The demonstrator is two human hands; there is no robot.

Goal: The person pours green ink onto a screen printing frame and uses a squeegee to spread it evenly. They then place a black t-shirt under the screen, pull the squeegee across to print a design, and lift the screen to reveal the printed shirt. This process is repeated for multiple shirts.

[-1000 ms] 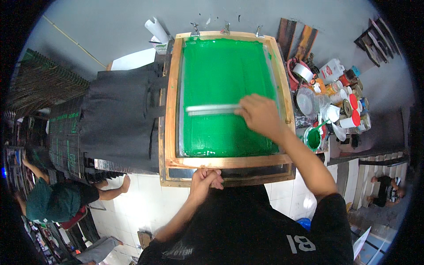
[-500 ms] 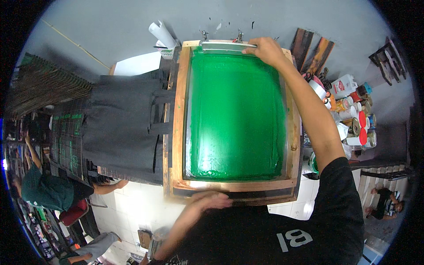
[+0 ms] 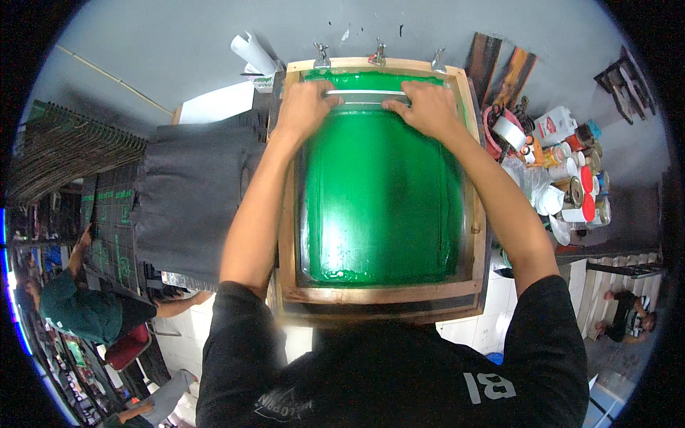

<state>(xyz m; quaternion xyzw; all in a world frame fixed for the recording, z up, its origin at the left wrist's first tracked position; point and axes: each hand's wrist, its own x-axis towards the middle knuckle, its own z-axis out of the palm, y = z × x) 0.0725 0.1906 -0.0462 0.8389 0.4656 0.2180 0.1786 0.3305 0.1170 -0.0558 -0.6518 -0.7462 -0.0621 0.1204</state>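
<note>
Both your hands grip the squeegee at the far end of the green-inked screen.

The wooden-framed screen (image 3: 289, 235) fills the middle of the counter, its mesh flooded with wet green ink (image 3: 382, 207), and metal clamps (image 3: 377, 53) hold its far edge. To its left lies a stack of dark fabric (image 3: 189, 192), with a white paper roll (image 3: 251, 51) beyond it. To the right stands a cluster of ink cans and jars (image 3: 571, 178). The squeegee (image 3: 364, 95) lies crosswise on the mesh near the far frame rail. Your left hand (image 3: 305, 105) is closed over its left end, fingers curled down on the bar; your right hand (image 3: 421, 107) is closed over its right end the same way.
</note>
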